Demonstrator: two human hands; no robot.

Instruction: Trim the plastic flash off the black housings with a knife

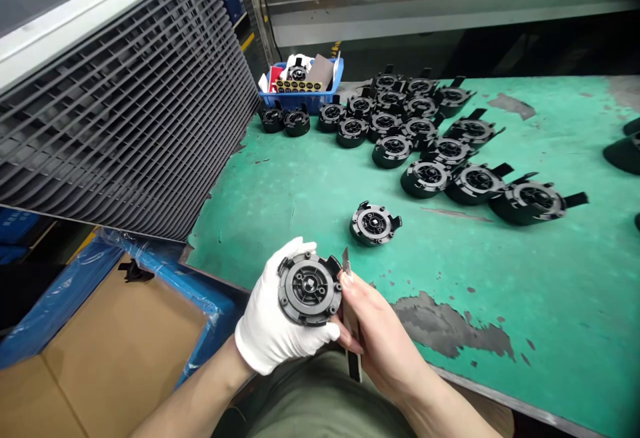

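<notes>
My left hand (273,318), in a white glove, cradles a round black plastic part (309,289) with its ribbed, ringed face turned up. My bare right hand (377,328) is closed round a utility knife (351,321), its blade pointing up and away beside the part's right edge. The right thumb lies near the blade's base, close to a tab on the part's rim. Whether the blade touches the part I cannot tell. Just beyond my hands, a similar black part (375,224) lies alone on the green tabletop (300,185).
Several more black parts (427,177) stand grouped toward the back and right. A blue bin (300,99) with papers and stickers sits at the far edge. On the left leans a black slatted grille (125,111), above a cardboard box (110,338) lined with blue plastic.
</notes>
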